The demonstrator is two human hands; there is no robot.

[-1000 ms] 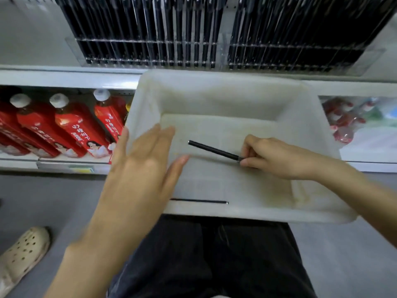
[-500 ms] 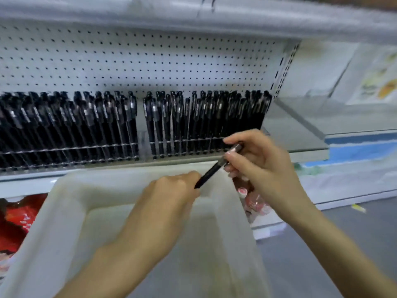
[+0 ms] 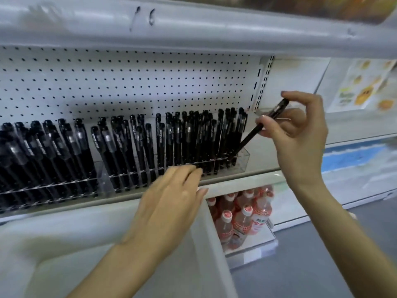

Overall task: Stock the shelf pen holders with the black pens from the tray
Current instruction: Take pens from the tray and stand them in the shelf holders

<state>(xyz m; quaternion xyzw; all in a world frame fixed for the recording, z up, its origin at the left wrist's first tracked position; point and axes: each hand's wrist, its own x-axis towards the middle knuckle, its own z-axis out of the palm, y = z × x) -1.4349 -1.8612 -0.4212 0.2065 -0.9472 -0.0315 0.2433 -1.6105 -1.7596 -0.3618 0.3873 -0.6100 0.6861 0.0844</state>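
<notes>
Let go of the pen (image 3: pixel 249 139) with the left hand (image 3: pixel 169 201) since half a second ago, and carried it with the right hand (image 3: pixel 300 134) up and rightward from above the tray (image 3: pixel 214 244) to the right-hand pen holder (image 3: pixel 243 162).

Pinches the pen now between right thumb and fingertips, around its upper half, with the forefinger crooked over the top end and the remaining fingers loosely curled. Holds it tilted, top end leaning right, lower tip down inside the right end of that clear holder, just beside the last of the standing pens (image 3: pixel 189 136).

Stretches the left hand out flat, fingers straight and close together, gripping nothing. Reaches with its fingertips to the front wall of the same holder; cannot tell whether touching. Has the tray just below the shelf edge (image 3: pixel 247 181), under the left forearm.

Faces a left-hand holder (image 3: pixel 101 179) packed with black pens too, against a white pegboard (image 3: pixel 129 82).

Can make out white print on the pen barrels, too blurred to read. Can read handwritten strokes (image 3: pixel 141 18) on the upper shelf's front, something like "16". Cannot read the poster (image 3: pixel 363 87) with yellow pictures at right, nor the labels on the pink bottles (image 3: pixel 242 220) under the shelf.
</notes>
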